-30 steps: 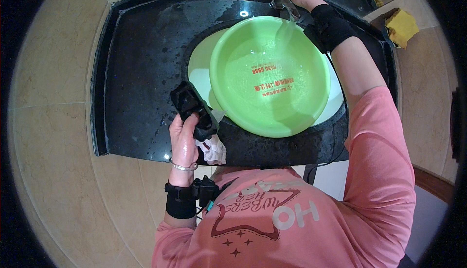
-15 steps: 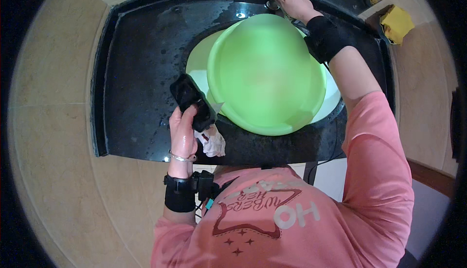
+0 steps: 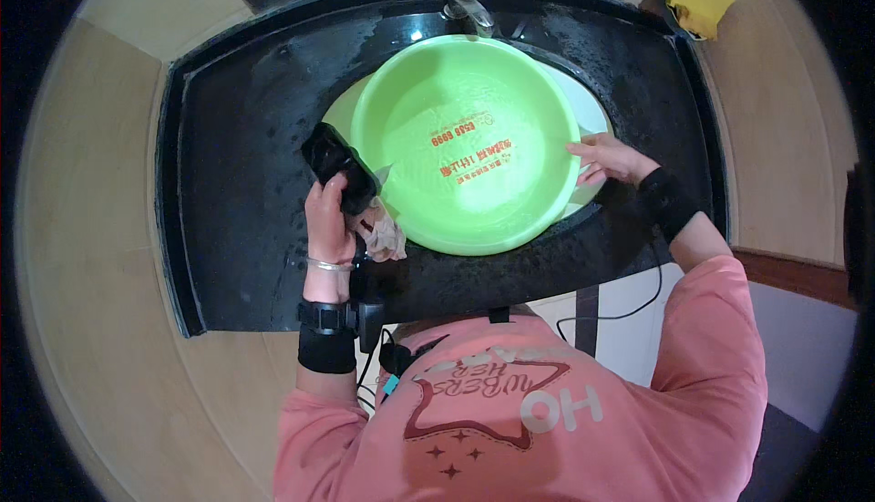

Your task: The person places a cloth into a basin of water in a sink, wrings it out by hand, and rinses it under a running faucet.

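A round light-green plastic basin with red print on its bottom sits over the white sink. Clear water seems to lie in it. My left hand is closed around a black plastic tray left of the basin, close to its rim. A crumpled whitish wrapper or cloth with a dark red mark hangs beside that hand, and a small clear flap sticks out near the tray. On the other side, my right hand holds the basin's right rim with its fingertips.
A chrome faucet stands behind the basin. The white sink shows around it, set in a wet black counter with a raised edge. A yellow cloth lies at the back right corner. A black cable hangs below my right wrist.
My right hand has left the faucet and come down to the basin's right rim. The basin's bottom print now shows clearly. My left hand still holds the black tray.
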The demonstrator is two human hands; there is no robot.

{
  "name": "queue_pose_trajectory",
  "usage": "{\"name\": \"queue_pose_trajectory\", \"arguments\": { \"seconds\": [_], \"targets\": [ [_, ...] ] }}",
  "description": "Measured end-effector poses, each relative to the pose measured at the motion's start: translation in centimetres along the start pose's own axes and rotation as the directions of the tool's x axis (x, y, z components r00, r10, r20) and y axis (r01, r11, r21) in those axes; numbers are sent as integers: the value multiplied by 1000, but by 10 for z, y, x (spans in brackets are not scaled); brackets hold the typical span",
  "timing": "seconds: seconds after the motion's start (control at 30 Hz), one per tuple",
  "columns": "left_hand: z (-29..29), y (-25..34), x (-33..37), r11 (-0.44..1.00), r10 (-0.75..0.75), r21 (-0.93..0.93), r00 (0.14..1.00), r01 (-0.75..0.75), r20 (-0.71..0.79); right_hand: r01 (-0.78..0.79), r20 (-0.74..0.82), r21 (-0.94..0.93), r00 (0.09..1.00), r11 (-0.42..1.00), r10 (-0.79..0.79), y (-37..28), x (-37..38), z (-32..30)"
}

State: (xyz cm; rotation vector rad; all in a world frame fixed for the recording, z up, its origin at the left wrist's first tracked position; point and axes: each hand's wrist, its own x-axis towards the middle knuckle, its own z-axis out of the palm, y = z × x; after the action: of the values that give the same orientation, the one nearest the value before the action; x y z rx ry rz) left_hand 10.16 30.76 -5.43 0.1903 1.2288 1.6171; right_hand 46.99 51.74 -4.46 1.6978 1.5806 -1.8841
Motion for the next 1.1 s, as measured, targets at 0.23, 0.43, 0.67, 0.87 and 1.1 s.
{"name": "queue_pose_trajectory", "arguments": {
  "seconds": [0.23,0.43,0.67,0.87,1.1],
  "targets": [
    [40,-18,-7,997,75,-26,997,-75,5,56,86,521,989,852,-118,35,-3,-1],
    [86,-21,-18,996,77,37,997,-78,9,147,8,576,983,804,-186,44,-13,-30],
    [137,-54,3,994,106,36,994,-107,33,251,-107,559,967,790,-231,66,5,-79],
    [172,-80,40,961,110,238,985,-140,132,100,23,609,989,787,-144,91,30,-129],
    [261,-114,90,988,63,136,996,-71,57,107,8,653,989,749,-148,109,72,-212]
  ]
}}
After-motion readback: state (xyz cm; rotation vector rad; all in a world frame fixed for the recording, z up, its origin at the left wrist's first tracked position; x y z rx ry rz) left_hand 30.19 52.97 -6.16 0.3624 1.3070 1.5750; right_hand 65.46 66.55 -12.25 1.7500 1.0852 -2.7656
